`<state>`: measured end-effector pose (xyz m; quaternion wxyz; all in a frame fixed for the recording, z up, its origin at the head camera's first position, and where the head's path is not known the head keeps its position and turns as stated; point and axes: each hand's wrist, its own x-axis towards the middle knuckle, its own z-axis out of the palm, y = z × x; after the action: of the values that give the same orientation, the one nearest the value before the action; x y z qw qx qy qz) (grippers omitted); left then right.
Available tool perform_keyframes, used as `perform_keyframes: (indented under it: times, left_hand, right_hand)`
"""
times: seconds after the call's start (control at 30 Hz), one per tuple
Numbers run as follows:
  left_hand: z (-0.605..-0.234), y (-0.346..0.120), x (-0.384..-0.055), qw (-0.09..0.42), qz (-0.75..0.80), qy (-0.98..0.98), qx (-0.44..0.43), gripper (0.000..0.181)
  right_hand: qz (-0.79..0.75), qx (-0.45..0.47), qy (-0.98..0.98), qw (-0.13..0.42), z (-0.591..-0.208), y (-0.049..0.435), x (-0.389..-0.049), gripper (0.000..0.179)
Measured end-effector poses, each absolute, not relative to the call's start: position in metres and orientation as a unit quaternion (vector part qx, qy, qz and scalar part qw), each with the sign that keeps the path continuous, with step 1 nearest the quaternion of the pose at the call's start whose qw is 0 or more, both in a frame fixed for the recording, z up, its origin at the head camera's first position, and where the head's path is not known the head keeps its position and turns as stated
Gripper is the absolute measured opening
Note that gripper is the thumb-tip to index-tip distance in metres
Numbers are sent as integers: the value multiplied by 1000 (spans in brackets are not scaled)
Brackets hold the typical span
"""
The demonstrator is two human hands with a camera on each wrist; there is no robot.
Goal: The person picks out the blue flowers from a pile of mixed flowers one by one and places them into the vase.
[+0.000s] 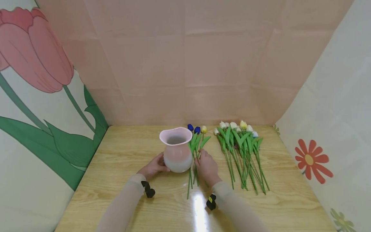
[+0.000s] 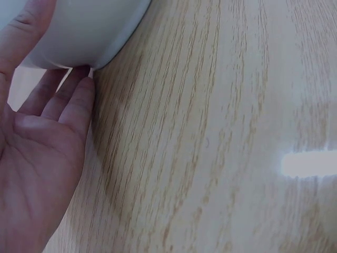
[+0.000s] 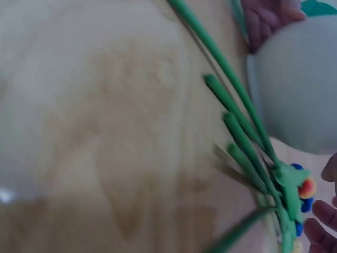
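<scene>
A vase [image 1: 177, 156], pink above and white below with a wavy rim, leans slightly at the middle of the table. My left hand [image 1: 153, 167] holds its lower left side; in the left wrist view the thumb lies along the wall and the fingertips reach under the base. Beside the vase on the right lie a few artificial tulips [image 1: 197, 130], blue and yellow, their stems partly behind it. My right hand [image 1: 208, 167] is over these stems and leaves. In the right wrist view its fingers [image 3: 322, 224] are loosely bent and apart, close to the vase and the green stems.
A larger bunch of artificial tulips [image 1: 242, 138], mostly white with some yellow, lies to the right with stems toward me. The wooden table [image 1: 124, 141] meets a pink backdrop [image 1: 185, 80] behind and flower-printed cloths at both sides.
</scene>
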<state>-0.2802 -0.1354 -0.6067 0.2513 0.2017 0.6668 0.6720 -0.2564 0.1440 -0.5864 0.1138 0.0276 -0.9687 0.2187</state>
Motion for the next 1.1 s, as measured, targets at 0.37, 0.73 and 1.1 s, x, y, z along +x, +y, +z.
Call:
perform_keyframes:
  times: [0.37, 0.73, 1.1]
  left_hand:
    - [-605, -135, -280, 251, 671, 668, 199, 87]
    - [-607, -135, -280, 249, 673, 666, 203, 87]
    - [-606, -134, -278, 253, 675, 665, 194, 86]
  right_hand:
    - [204, 75, -975, 36, -608, 132, -255, 32]
    - [217, 57, -974, 9, -610, 128, -257, 19]
    - [321, 5, -947, -16, -607, 133, -257, 18]
